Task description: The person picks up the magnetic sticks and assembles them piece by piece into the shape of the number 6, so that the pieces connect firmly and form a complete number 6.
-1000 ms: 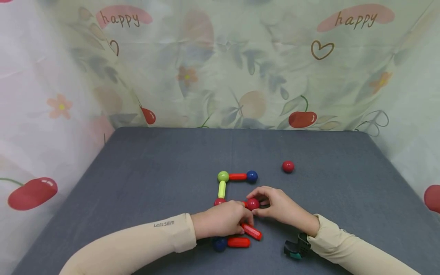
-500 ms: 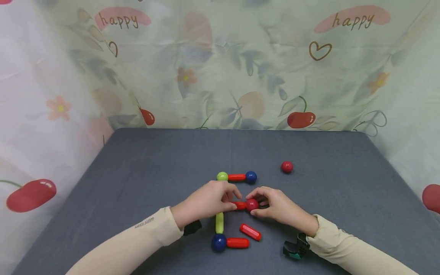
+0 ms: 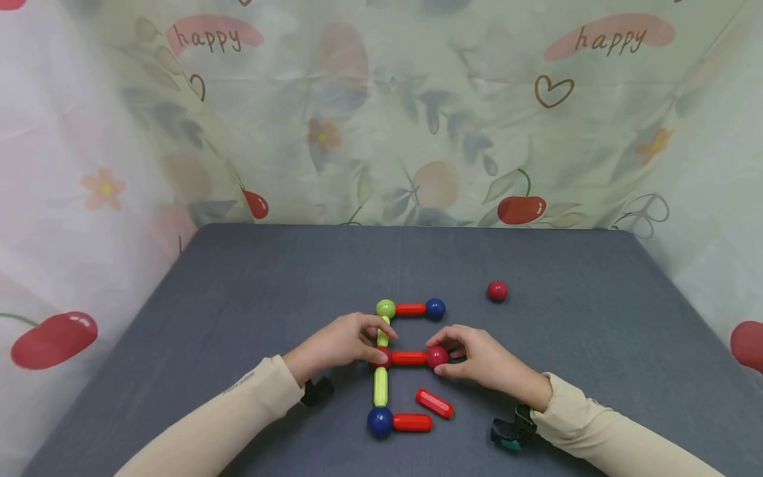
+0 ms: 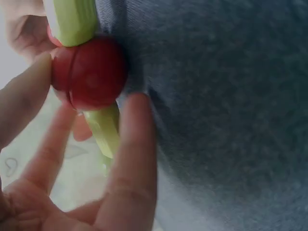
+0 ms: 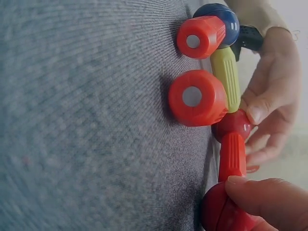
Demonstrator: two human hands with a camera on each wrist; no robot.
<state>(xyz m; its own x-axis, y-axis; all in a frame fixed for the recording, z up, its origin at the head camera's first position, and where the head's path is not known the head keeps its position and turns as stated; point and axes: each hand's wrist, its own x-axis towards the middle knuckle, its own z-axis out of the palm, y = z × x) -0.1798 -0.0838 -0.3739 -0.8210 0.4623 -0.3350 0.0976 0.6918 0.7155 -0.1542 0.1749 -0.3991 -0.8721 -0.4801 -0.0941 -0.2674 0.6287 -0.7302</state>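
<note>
An E-shaped figure of magnetic rods and balls lies on the table. Its green ball (image 3: 385, 309), middle red ball (image 4: 91, 72) and blue ball (image 3: 379, 422) are linked by yellow-green rods (image 3: 381, 387). My left hand (image 3: 338, 343) holds the middle red ball, thumb against it and fingers around it. From that ball a red rod (image 3: 408, 358) runs right to an end red ball (image 3: 437, 356), which my right hand (image 3: 479, 358) pinches between thumb and fingers. Another red rod (image 3: 412, 423) joins the blue ball. The top arm ends in a second blue ball (image 3: 435, 309).
A loose red rod (image 3: 434, 403) lies between the middle and lower arms of the figure. A single red ball (image 3: 497, 291) stands farther back, to the right. Behind the grey table (image 3: 268, 265) hangs a printed cloth (image 3: 381, 119).
My left hand has moved up and left from near the loose rod, passing along the middle red rod to its left ball. The right hand stays on the end red ball.
</note>
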